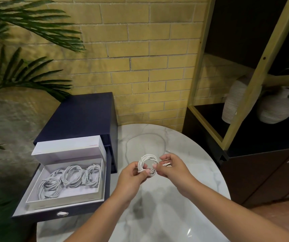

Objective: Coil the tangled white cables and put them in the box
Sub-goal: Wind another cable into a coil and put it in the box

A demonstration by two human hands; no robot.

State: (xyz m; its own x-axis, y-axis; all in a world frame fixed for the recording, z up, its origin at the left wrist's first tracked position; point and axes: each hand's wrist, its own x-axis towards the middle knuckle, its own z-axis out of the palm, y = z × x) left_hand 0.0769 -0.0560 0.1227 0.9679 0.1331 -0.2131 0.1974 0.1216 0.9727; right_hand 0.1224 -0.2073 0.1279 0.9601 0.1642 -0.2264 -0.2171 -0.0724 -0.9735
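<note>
A small coil of white cable is held up over the marble table between both hands. My left hand grips its left side, thumb across the loops. My right hand pinches the right side and the cable's end. Another white cable lies uncoiled in a loose loop on the table just beyond the hands. The open white box sits in a pulled-out drawer to the left, with several coiled white cables inside; its lid stands up behind.
The dark blue drawer cabinet stands left of the round marble table. A dark shelf unit with two ribbed vases is to the right. Palm leaves hang at the left, a brick wall behind.
</note>
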